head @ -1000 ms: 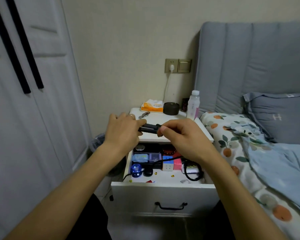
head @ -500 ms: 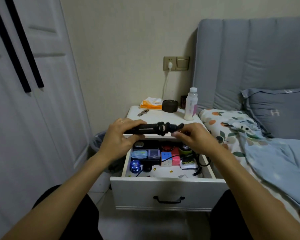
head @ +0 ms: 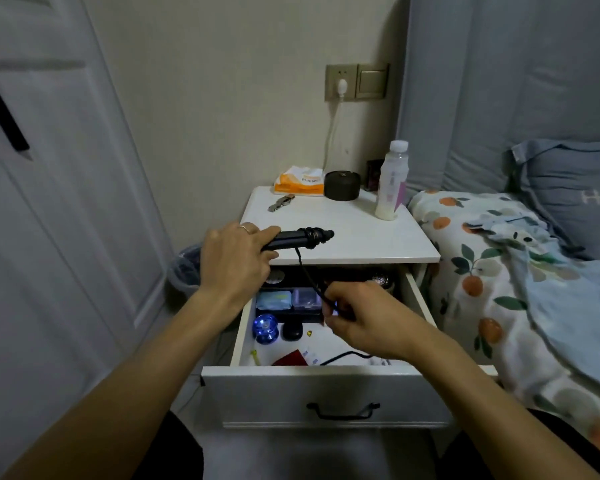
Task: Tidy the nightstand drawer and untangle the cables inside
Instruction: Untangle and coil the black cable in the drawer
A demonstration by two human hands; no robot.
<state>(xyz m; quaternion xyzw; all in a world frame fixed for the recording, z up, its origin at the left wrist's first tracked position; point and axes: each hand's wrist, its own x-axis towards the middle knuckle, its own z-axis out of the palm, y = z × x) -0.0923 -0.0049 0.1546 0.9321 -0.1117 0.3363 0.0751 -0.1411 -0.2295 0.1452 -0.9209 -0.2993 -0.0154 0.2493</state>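
Note:
My left hand (head: 234, 261) grips a black stick-shaped device (head: 300, 238) with cable wound round its far end, held level over the front of the white nightstand top (head: 343, 233). A thin black cable (head: 307, 271) hangs from it down to my right hand (head: 364, 317), which pinches the cable over the open drawer (head: 323, 386). More of the cable (head: 347, 356) loops on the drawer floor. Inside lie a blue yo-yo (head: 265, 327), a black earbud case (head: 292, 330), small clear boxes (head: 288, 299) and a red card (head: 291, 358).
On the nightstand stand a white bottle (head: 392, 181), a black round box (head: 342, 185), an orange tissue pack (head: 300, 181) and a metal clip (head: 280, 203). A bed (head: 516, 271) lies to the right, a wardrobe door (head: 49, 202) to the left, a bin (head: 186, 268) beside the nightstand.
My right hand let go of the device's end and dropped into the drawer, drawing the cable down. My left hand keeps the device, now over the nightstand top. The view moved closer.

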